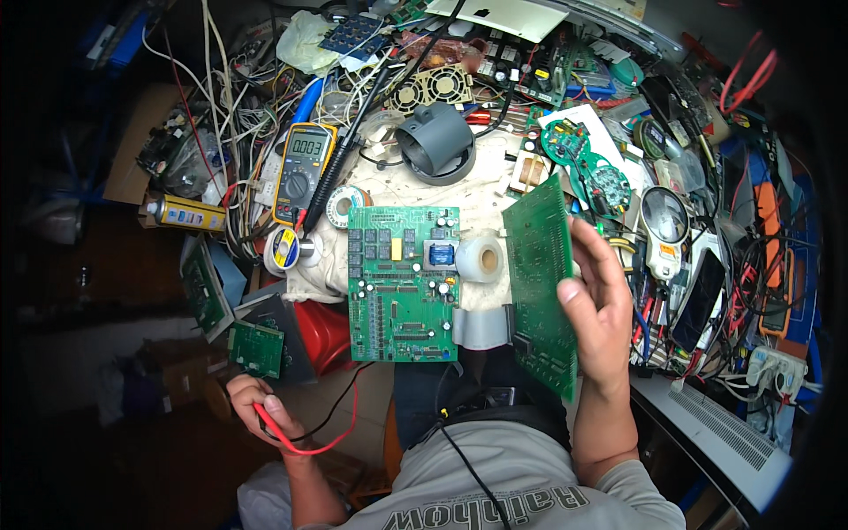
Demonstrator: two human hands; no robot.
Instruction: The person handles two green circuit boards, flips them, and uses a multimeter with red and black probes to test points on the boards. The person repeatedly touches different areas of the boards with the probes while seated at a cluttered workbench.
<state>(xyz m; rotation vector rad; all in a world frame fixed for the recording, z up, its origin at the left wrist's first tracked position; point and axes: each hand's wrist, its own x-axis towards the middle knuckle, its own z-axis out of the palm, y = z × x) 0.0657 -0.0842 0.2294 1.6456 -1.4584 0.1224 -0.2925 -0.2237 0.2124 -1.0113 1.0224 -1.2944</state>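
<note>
My right hand grips the edge of a large green circuit board, which stands tilted on its edge with its solder side showing. My left hand, low at the left, is closed on the multimeter probes; a red lead and a black lead run from it. Between the hands, a second green circuit board lies flat with its parts up, including relays, a blue transformer and capacitors. Farther back at the left lies a yellow-framed multimeter, its display lit.
A roll of clear tape and a grey strip lie between the boards. Solder spools, a dark grey cylinder and a magnifier stand around. Tangled cables and electronic scrap crowd the far and right sides. Smaller boards lie at left.
</note>
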